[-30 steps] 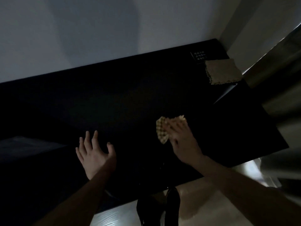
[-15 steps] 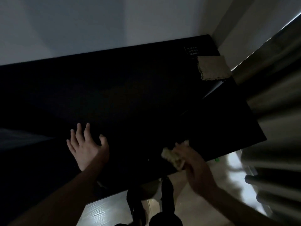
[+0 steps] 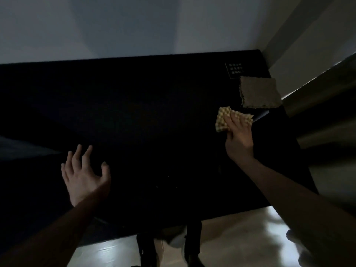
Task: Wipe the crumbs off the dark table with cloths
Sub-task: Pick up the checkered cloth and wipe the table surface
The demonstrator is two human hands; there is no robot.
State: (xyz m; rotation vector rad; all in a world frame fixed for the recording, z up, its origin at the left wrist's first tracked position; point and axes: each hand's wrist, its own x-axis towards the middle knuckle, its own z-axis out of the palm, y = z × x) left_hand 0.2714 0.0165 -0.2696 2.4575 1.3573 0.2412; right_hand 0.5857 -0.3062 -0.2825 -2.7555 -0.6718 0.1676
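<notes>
Pressing checked cloth (image 3: 223, 120), beige cloth (image 3: 259, 92) beside

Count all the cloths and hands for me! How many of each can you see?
Checked yellow cloth, under the right hand: 1
Plain beige cloth, lying on the dark table by the far corner: 1
Hands, left hand and right hand: 2
Total: 4
</notes>
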